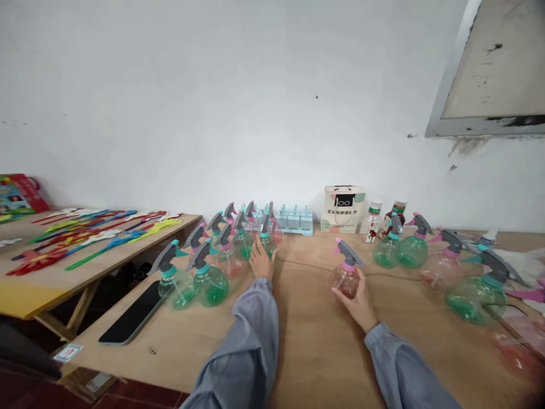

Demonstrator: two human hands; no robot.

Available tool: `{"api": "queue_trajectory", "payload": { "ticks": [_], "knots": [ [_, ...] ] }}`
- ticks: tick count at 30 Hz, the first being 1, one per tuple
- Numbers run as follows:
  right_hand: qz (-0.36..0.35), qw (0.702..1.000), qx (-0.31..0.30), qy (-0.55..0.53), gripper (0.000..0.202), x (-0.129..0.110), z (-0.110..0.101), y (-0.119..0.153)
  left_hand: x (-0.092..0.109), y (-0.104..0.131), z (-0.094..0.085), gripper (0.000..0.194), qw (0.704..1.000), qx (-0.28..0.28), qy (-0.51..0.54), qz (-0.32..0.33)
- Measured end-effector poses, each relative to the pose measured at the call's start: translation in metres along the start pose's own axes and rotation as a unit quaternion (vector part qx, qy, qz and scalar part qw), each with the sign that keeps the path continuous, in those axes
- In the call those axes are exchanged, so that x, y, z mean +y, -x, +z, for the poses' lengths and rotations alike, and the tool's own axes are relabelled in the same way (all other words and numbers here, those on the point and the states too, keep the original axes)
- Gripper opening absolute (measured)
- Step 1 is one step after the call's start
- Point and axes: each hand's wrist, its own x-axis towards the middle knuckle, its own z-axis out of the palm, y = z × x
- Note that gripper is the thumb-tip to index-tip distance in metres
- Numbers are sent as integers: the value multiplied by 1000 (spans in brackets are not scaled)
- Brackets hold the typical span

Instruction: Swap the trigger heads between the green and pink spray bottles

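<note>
My right hand (357,301) grips a clear pink spray bottle (344,279) with a grey and pink trigger head, the thumb low on its round body and the fingers along its right side. My left hand (261,260) is cupped against the near side of a green spray bottle (268,243) at the edge of a cluster, partly covering it. Beside that hand stand several more spray bottles, among them a pink one (230,261) and a green one (212,286). All are upright.
A phone (131,313) lies at the table's left edge. Against the wall stand a light blue mold tray (294,221), a paper bag (340,213) and a white bottle (373,221). More spray bottles, including a green one (474,298), stand at right. Another table (55,284) holds colourful flat pieces.
</note>
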Motion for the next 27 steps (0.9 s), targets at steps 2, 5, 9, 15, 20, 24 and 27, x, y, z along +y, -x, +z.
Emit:
{"api": "queue_trajectory", "payload": {
  "ticks": [2,5,9,15,20,24,27],
  "knots": [
    [-10,1000,-7,3,90,-1,0,2,3,2,-1,91,998,30,44,-20],
    [-26,999,-29,-2,79,-5,0,4,7,15,-13,89,986,95,136,-9],
    [-44,998,-53,2,73,-19,8,14,27,46,-44,82,940,76,290,163],
    [-110,991,-77,8,69,-42,34,38,73,84,-80,99,891,-121,398,181],
    [-123,989,-85,7,65,-49,49,47,81,89,-98,98,872,-180,444,100],
    [-144,983,-109,-8,74,-51,50,47,79,88,-101,86,879,-168,442,66],
    [-156,981,-112,-25,63,-43,41,34,76,86,-96,77,878,-156,449,54]
  ]
}}
